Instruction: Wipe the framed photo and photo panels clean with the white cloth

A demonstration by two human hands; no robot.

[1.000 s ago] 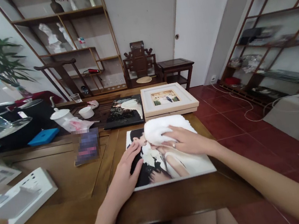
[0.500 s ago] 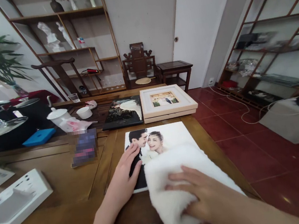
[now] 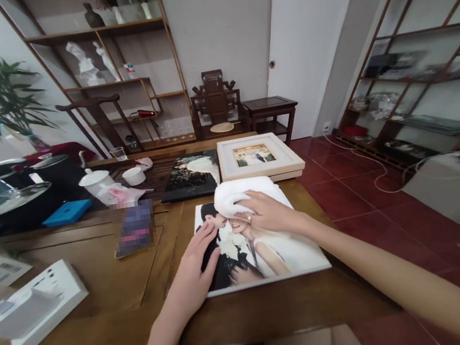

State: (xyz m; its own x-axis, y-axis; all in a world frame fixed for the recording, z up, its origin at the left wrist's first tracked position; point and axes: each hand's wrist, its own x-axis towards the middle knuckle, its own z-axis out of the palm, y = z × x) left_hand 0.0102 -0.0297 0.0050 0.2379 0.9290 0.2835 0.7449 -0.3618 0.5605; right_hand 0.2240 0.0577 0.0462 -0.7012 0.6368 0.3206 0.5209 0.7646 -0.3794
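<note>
A large wedding photo print (image 3: pixel 268 253) lies flat on the wooden table (image 3: pixel 98 273) in front of me. My left hand (image 3: pixel 194 267) rests flat on its left edge, fingers stretched out. My right hand (image 3: pixel 267 213) presses a fluffy white cloth (image 3: pixel 237 194) onto the far part of the print, fingers curled over the cloth.
Behind the print lie a dark photo panel (image 3: pixel 191 175) and a cream framed photo (image 3: pixel 259 158). A white box (image 3: pixel 29 309) sits at the left, with a blue case (image 3: pixel 67 212), white teapot (image 3: pixel 93 181), cups and dark pots. Shelves line both walls; red tile floor on the right.
My right hand with the cloth went from the far part of the print down to its near edge, then back up to the far part. The left hand stayed put.
</note>
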